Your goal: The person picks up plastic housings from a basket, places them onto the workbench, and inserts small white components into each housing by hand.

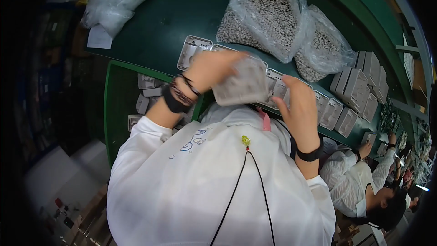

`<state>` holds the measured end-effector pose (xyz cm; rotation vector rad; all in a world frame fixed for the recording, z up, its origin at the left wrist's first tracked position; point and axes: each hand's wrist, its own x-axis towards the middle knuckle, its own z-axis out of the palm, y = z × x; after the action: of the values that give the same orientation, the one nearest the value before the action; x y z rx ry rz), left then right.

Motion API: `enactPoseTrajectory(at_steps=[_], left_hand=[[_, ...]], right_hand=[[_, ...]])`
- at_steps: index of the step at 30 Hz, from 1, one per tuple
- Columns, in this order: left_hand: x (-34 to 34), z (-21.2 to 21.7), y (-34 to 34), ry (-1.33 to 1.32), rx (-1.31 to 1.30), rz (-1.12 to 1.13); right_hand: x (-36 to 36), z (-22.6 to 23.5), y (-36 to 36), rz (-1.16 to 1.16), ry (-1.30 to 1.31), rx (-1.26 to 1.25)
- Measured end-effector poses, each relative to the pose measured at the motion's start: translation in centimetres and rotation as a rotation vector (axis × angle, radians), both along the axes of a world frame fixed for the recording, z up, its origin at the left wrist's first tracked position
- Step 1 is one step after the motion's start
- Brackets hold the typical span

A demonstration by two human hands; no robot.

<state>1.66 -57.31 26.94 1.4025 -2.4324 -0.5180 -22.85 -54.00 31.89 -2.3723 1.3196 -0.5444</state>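
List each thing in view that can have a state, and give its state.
Blurred box: facing unclear.
Left grip: over the blurred box, contact unclear.
Right grip: spread apart.
Leftmost box in the row: open side up.
Largest bag: filled with small pieces.
Smaller bag beside it: likewise filled.
Right-side boxes: bunched together.

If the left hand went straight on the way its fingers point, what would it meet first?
Most likely the large clear bag of small greyish pieces ahead of the left hand, though blur and unclear depth mean it might pass above.
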Motion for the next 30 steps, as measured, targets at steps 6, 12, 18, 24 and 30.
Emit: enactPoseTrajectory(at_steps=[6, 12, 18, 24, 30], left_hand=[[22.0, -7.8, -1.9, -0.246, -0.052, 0.753], [25.0, -14.7, -2.8, -0.295, 0.338, 0.920], [25.2, -17.1, -3.4, -0.246, 0.450, 0.781], [24.8, -17.0, -5.0, -0.391, 0.547, 0.729], [20.0, -13.5, -4.1, -0.432, 0.225, 0.948]], right_hand=[[-3.4, -1.4, 0.6, -0.161, 0.056, 0.008], [-5.7, -4.4, 3.6, -0.324, 0.196, 0.099], [-7.2, -6.1, 5.7, -0.421, 0.251, 0.247], [-7.8, -7.4, 7.8, -0.529, 0.196, 0.274], [-11.6, -10.3, 9.3, -0.524, 0.147, 0.320]])
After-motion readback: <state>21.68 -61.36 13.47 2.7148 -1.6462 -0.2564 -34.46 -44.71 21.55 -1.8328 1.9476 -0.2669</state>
